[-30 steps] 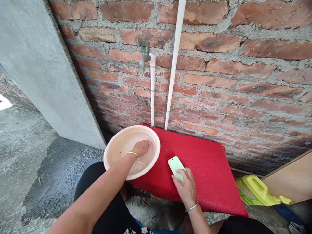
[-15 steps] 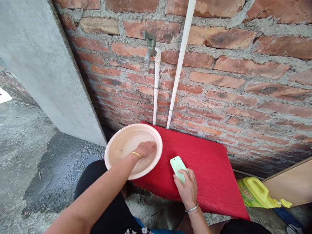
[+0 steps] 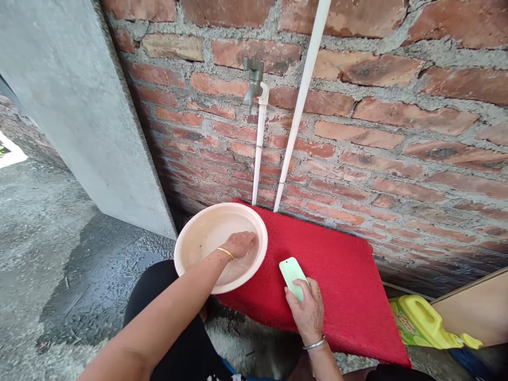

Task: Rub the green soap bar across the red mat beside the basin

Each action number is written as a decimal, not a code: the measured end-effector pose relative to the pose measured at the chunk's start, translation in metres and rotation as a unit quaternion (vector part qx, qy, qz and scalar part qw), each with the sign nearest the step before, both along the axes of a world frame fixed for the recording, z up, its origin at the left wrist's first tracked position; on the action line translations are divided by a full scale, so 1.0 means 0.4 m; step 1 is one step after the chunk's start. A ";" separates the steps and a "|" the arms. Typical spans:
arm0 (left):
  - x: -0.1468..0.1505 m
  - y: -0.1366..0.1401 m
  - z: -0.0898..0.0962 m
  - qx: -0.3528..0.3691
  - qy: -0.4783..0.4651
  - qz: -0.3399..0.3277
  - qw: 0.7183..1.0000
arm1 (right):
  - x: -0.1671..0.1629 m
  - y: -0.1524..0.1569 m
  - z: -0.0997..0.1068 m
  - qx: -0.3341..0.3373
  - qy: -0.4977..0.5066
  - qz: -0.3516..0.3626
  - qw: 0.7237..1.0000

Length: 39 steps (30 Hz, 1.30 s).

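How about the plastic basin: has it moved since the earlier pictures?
No: judged by the tap pipe, the plastic basin shows no shift either way.

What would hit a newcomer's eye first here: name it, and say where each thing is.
The bright red cloth stands out most, spread below the brick wall. At its left end sits a pale pink basin, with the left hand inside it; to the right, the right hand grips a pale green object over the red. A yellow jug lies beyond the cloth's right edge.
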<state>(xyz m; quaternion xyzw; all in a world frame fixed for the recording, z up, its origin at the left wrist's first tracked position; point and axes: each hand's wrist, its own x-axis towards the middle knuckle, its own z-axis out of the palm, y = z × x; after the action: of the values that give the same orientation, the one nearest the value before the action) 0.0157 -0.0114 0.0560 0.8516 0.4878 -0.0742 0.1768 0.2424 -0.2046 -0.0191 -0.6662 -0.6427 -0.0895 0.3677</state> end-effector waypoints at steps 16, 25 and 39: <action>0.000 0.008 -0.019 -0.001 0.000 -0.005 1.000 | 0.002 0.000 -0.009 -0.006 0.004 -0.008 1.000; 0.003 0.003 -0.006 -0.006 0.003 0.000 1.000 | -0.002 0.000 0.000 0.001 0.001 -0.007 1.000; 0.004 -0.003 0.009 -0.004 0.004 0.002 1.000 | -0.002 0.000 -0.002 -0.006 0.004 -0.007 1.000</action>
<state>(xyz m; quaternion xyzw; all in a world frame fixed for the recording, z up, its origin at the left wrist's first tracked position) 0.0172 -0.0127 0.0597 0.8493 0.4904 -0.0798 0.1786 0.2418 -0.2046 -0.0197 -0.6733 -0.6369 -0.0859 0.3655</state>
